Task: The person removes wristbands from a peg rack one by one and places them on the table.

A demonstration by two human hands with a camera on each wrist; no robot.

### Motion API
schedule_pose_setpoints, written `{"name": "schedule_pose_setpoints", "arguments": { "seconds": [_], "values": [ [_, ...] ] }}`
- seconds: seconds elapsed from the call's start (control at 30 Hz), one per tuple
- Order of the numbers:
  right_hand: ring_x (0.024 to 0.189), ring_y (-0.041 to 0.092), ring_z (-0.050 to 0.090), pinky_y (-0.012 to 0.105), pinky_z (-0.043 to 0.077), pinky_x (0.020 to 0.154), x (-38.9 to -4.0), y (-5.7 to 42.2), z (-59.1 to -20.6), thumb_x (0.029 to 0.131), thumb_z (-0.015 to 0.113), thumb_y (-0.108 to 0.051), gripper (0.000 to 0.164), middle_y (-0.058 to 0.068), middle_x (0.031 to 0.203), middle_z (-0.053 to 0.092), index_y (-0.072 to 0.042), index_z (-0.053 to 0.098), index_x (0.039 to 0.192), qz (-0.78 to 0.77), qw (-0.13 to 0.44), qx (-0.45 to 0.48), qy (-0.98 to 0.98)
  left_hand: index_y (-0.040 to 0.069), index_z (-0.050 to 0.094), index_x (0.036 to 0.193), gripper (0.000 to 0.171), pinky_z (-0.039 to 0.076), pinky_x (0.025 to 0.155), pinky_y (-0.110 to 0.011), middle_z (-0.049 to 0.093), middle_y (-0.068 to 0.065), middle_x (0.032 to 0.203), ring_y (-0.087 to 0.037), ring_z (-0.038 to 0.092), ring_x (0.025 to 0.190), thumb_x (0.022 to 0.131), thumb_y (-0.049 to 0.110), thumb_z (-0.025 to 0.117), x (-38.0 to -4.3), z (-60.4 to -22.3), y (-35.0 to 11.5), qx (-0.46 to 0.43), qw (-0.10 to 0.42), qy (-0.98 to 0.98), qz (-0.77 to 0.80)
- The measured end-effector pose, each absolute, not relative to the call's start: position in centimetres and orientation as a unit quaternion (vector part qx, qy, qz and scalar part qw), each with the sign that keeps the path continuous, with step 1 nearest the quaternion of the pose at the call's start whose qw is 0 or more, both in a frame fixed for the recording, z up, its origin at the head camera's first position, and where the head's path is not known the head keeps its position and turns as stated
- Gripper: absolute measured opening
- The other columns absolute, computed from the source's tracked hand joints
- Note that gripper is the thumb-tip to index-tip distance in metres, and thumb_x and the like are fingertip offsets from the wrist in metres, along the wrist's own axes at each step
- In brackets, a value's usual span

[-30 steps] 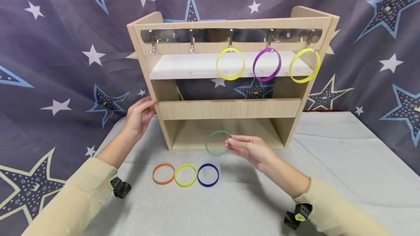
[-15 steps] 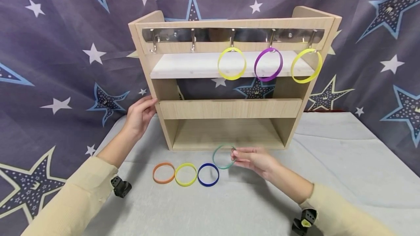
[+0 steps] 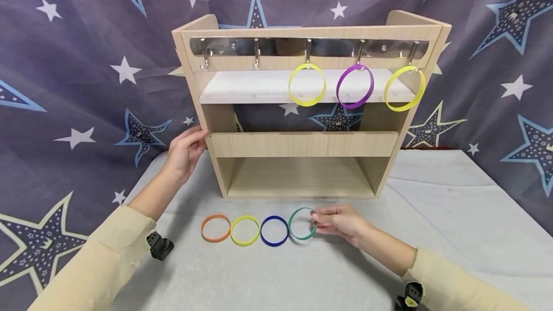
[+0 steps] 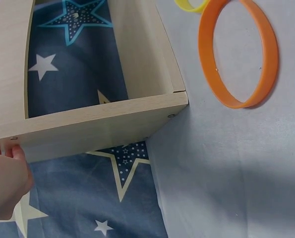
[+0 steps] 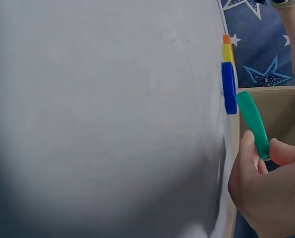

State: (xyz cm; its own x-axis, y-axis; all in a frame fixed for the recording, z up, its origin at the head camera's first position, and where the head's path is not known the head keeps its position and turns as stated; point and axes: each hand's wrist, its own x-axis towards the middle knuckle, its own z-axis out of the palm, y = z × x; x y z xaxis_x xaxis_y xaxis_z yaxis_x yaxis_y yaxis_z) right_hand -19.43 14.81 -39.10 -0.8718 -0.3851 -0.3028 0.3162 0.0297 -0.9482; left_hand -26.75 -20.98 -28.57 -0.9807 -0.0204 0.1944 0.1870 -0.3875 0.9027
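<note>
My right hand (image 3: 341, 223) pinches a green silicone wristband (image 3: 295, 234) between thumb and fingers at its right side. In the right wrist view the green band slants up from the fingertips, its far end beside the blue wristband (image 5: 229, 88). On the table an orange wristband (image 3: 203, 235), a yellow wristband (image 3: 245, 244) and the blue one lie in a row to its left. My left hand (image 3: 183, 154) touches the left side panel of a wooden shelf unit (image 3: 302, 144) with extended fingers. In the left wrist view its fingertips (image 4: 16, 151) meet the panel's outer face.
A metal hook rail (image 3: 276, 47) runs along the unit's top front. From its right-hand hooks hang a yellow band (image 3: 292, 95), a purple band (image 3: 370, 92) and another yellow band (image 3: 420, 92); the two left hooks are bare. Star-patterned cloth (image 3: 95, 23) hangs behind the grey-covered table (image 3: 449, 215).
My right hand has brought the green wristband down and slightly right, from in front of the unit's lower opening to beside the blue band. The left hand stays at the side panel.
</note>
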Motion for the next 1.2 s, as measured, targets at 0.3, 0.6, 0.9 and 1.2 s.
{"name": "schedule_pose_setpoints", "arguments": {
  "seconds": [0.3, 0.6, 0.9, 1.2],
  "values": [
    [0.079, 0.013, 0.071, 0.031, 0.059, 0.081, -19.5, 14.7, -39.7, 0.090, 0.065, -0.005, 0.038, 0.011, 0.090, 0.074, 0.021, 0.055, 0.117, -0.652, 0.249, -0.047, 0.714, 0.010, 0.067, 0.089, 0.023, 0.052, 0.086, -0.015, 0.068, 0.002, 0.090, -0.006, 0.062, 0.090, 0.095, 0.000, 0.048, -26.5, -28.5, -21.0, -0.067, 0.060, -0.546, -0.833],
    [0.082, 0.021, 0.072, 0.034, 0.060, 0.076, -19.8, 14.6, -38.7, 0.093, 0.062, -0.011, 0.035, 0.024, 0.097, 0.069, 0.017, 0.059, 0.114, -0.547, 0.226, -0.089, 0.801, 0.010, 0.068, 0.089, 0.023, 0.052, 0.085, -0.015, 0.068, 0.001, 0.089, -0.006, 0.063, 0.088, 0.095, 0.000, 0.048, -26.5, -28.4, -21.0, -0.069, 0.062, -0.545, -0.833],
    [0.083, 0.016, 0.069, 0.031, 0.060, 0.077, -20.1, 14.9, -37.4, 0.093, 0.062, -0.014, 0.033, 0.020, 0.096, 0.070, 0.013, 0.062, 0.112, -0.506, 0.234, -0.085, 0.826, 0.010, 0.067, 0.088, 0.023, 0.052, 0.084, -0.016, 0.068, 0.002, 0.088, -0.006, 0.063, 0.087, 0.095, 0.000, 0.048, -26.6, -28.4, -20.9, -0.074, 0.060, -0.547, -0.832],
    [0.085, 0.015, 0.071, 0.034, 0.059, 0.084, -21.0, 15.5, -35.8, 0.093, 0.062, -0.016, 0.037, 0.022, 0.098, 0.072, 0.014, 0.061, 0.114, -0.524, 0.244, -0.112, 0.808, 0.011, 0.067, 0.089, 0.022, 0.052, 0.085, -0.015, 0.068, 0.002, 0.089, -0.006, 0.063, 0.089, 0.096, 0.001, 0.048, -26.5, -28.3, -20.9, -0.066, 0.062, -0.556, -0.826]
  ]
}}
